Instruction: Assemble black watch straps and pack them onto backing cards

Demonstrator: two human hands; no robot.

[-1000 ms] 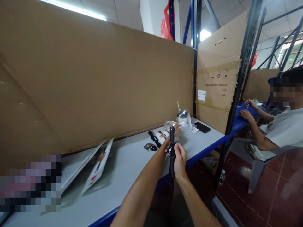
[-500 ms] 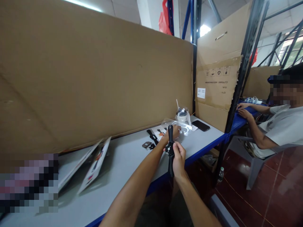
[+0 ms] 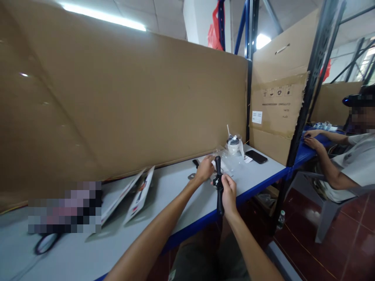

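My right hand (image 3: pixel 229 190) is closed around a black two-handled tool, which looks like a spokeshave (image 3: pixel 218 201); it stands nearly upright over the table's front edge, with silvery parts at its middle. My left hand (image 3: pixel 205 170) reaches over the tabletop, its fingers bent downward beside a printed card and clear plastic packaging (image 3: pixel 234 162). What its fingertips touch is hidden. A black part (image 3: pixel 195 163) and a small flat grey plate (image 3: pixel 191 176) lie just left of that hand, partly covered by it.
A lidded cup with a straw (image 3: pixel 233 145) and a phone (image 3: pixel 256 156) are at the table's far right. Two printed cards (image 3: pixel 140 195) lean at the left. Cardboard panels (image 3: pixel 164 97) wall the back and right side. A co-worker (image 3: pixel 345 160) sits beyond.
My left hand has drawn back leftward from the clear packaging, toward the small parts. The spokeshave stays in my right hand. The view has swung left, showing more tabletop there.
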